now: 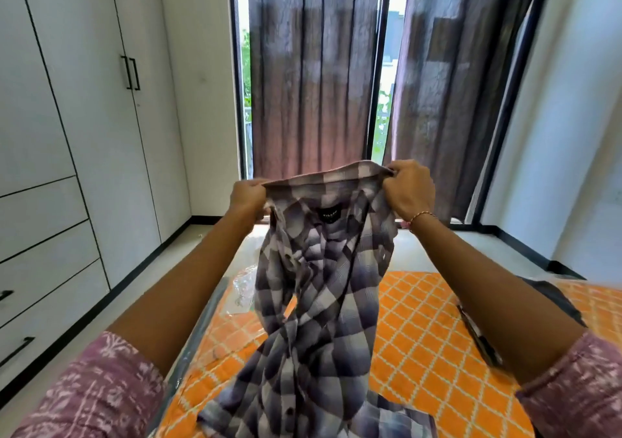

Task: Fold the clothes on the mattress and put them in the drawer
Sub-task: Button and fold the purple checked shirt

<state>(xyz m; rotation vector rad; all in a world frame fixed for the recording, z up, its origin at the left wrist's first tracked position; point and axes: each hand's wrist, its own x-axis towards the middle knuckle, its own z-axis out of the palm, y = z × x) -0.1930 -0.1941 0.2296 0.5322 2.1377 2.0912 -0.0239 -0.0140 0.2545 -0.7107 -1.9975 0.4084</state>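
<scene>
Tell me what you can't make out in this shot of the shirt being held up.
- Shirt hem: head view, cut off by the bottom edge.
- Label wording: too small and blurred.
- Dark garment on the mattress: mostly hidden by the right arm.
- Fingertips of the left hand and right hand: tucked behind the collar.
- Lower drawers: cut off by the left edge.

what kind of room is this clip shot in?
Most likely a bedroom: a mattress with an orange patterned cover, a built-in white wardrobe with drawers, and a curtained window.
</scene>
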